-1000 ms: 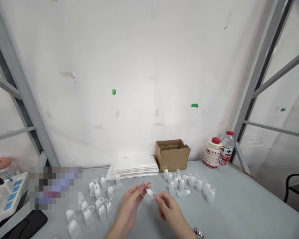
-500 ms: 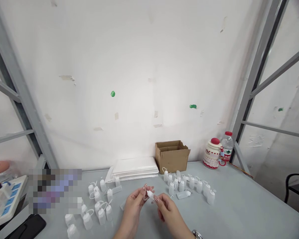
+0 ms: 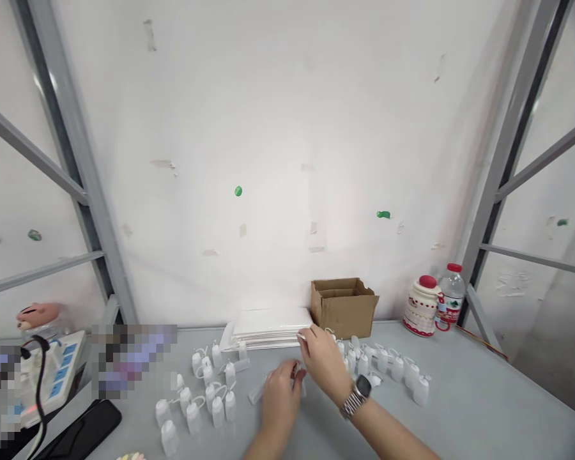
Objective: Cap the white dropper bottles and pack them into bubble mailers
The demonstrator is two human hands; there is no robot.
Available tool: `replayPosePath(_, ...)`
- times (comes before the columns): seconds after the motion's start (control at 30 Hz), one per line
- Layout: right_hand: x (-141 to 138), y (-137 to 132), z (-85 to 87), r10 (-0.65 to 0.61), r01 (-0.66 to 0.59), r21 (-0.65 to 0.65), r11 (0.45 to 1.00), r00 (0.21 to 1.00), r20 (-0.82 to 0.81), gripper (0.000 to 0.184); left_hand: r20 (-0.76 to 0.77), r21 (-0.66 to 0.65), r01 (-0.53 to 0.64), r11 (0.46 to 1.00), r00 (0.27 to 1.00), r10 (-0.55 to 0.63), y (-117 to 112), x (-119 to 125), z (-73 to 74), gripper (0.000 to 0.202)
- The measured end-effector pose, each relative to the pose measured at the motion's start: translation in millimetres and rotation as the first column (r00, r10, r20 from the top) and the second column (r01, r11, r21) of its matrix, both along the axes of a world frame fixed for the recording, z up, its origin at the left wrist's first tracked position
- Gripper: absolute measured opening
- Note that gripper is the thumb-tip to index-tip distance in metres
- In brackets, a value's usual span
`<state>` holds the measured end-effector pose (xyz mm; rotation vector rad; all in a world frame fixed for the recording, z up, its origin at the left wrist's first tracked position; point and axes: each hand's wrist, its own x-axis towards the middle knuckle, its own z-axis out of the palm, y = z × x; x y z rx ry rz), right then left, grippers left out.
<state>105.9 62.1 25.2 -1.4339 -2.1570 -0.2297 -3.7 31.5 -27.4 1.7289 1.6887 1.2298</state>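
Observation:
My left hand [image 3: 282, 393] is low over the table, its fingers curled round a small translucent squeeze bottle [image 3: 303, 386]. Most of that bottle is hidden; only a pale part shows beside the fingers. My right hand [image 3: 323, 358], with a watch at the wrist, is raised further back, in front of the white stack. Its thumb and fingertips come together, and what is between them is too small to make out. Another translucent bottle [image 3: 257, 392] lies just left of my left hand. Upright capped bottles with looped straps stand in a left group [image 3: 217, 412] and a right group [image 3: 397, 368].
A stack of flat white packets [image 3: 268, 326] and an open cardboard box [image 3: 345, 313] are against the wall. A patterned jar [image 3: 420, 310] and a water bottle [image 3: 450, 294] stand back right. A black phone [image 3: 81, 431] and a power strip [image 3: 60, 377] lie left.
My hands have come apart from the bottle they held together. The right has moved up and back towards the white stack; the left has lowered a little. The view has shifted left.

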Motion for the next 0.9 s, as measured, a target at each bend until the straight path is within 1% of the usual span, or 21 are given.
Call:
replayPosePath(0.07, -13.4, 19.2, 4.1, 0.002, -0.003, 0.012, 1.000, 0.997, 0.074, 0.019, -0.106, 0.021, -0.033, 0.999, 0.994, 0.035, -0.2, -2.1, 2.4, 0.024)
replayPosePath(0.1, -18.7, 28.9, 3.7, 0.006, -0.007, 0.011, 1.000, 0.996, 0.086, 0.022, -0.152, 0.028, -0.048, 0.998, 0.987, 0.052, 0.7, -3.9, 3.3, 0.025)
replayPosePath(0.17, -25.5, 46.8, -1.0, -0.001, 0.001, 0.003, 1.000, 0.993, 0.118, 0.036, -0.231, 0.039, -0.073, 0.997, 0.970, 0.080, 3.4, -7.5, 4.2, 0.025)
replayPosePath(0.23, -27.0, 60.5, -7.6, -0.018, 0.020, -0.014, 1.000, 0.989, 0.146, 0.042, -0.294, 0.044, -0.093, 0.995, 0.950, 0.102, 6.1, -9.7, 3.7, 0.026)
replayPosePath(0.33, -22.1, 71.8, -14.0, -0.040, 0.046, -0.032, 0.998, 0.982, 0.186, 0.039, -0.359, 0.051, -0.112, 0.992, 0.925, 0.123, 8.1, -9.8, 2.0, 0.025)
replayPosePath(0.57, -11.4, 79.4, -12.2, -0.013, 0.015, -0.005, 1.000, 0.968, 0.252, 0.036, -0.399, 0.053, -0.131, 0.990, 0.906, 0.142, 8.5, -10.6, 1.3, 0.023)
replayPosePath(0.7, -12.8, 80.3, -10.5, 0.034, -0.049, 0.049, 0.998, 0.965, 0.261, 0.026, -0.383, 0.035, -0.135, 0.990, 0.913, 0.138, 7.1, -11.8, 1.9, 0.024)
replayPosePath(0.8, -12.7, 78.2, -0.1, 0.074, -0.107, 0.117, 0.987, 0.965, 0.252, 0.025, -0.351, 0.013, -0.133, 0.991, 0.927, 0.129, 5.3, -11.5, 1.6, 0.025)
replayPosePath(0.9, -8.8, 70.1, 20.5, 0.094, -0.136, 0.197, 0.971, 0.973, 0.211, 0.033, -0.296, -0.011, -0.118, 0.993, 0.949, 0.110, 4.5, -11.6, 0.5, 0.027)
